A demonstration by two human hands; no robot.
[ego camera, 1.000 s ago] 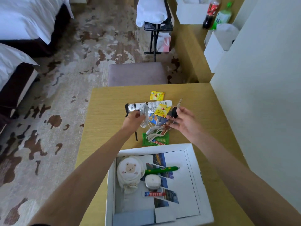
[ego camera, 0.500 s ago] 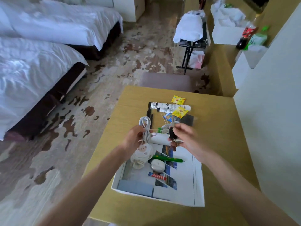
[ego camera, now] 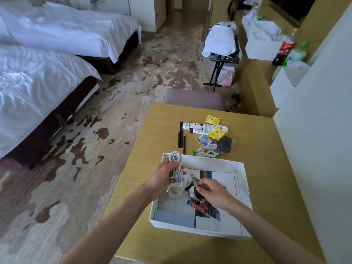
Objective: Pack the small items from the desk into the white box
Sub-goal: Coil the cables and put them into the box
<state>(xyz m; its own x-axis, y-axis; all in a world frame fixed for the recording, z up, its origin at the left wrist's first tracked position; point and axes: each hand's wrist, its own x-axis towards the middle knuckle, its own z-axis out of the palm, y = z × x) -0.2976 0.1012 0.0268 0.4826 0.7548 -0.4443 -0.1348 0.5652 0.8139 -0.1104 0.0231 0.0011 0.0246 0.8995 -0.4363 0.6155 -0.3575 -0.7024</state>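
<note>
Over the white box (ego camera: 213,165) on the desk (ego camera: 266,178): left hand (ego camera: 162,180), fingers curled round a coiled white cable (ego camera: 176,164), above the box's far-left corner; right hand (ego camera: 213,191), fingertips pinching a bunch of keys (ego camera: 195,181) with a black fob, low inside the box towards its left side. Inside the box: cream pouch (ego camera: 175,192), red strip (ego camera: 199,207), picture cards (ego camera: 206,175). Beyond the box's far wall: cord bundle (ego camera: 206,151) just beside it, dark packet (ego camera: 225,144), two yellow sachets (ego camera: 213,119), white tube (ego camera: 203,127), black comb (ego camera: 180,135).

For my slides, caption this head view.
Left hand holding a white cable, right hand holding keys, both over the white box.
</note>
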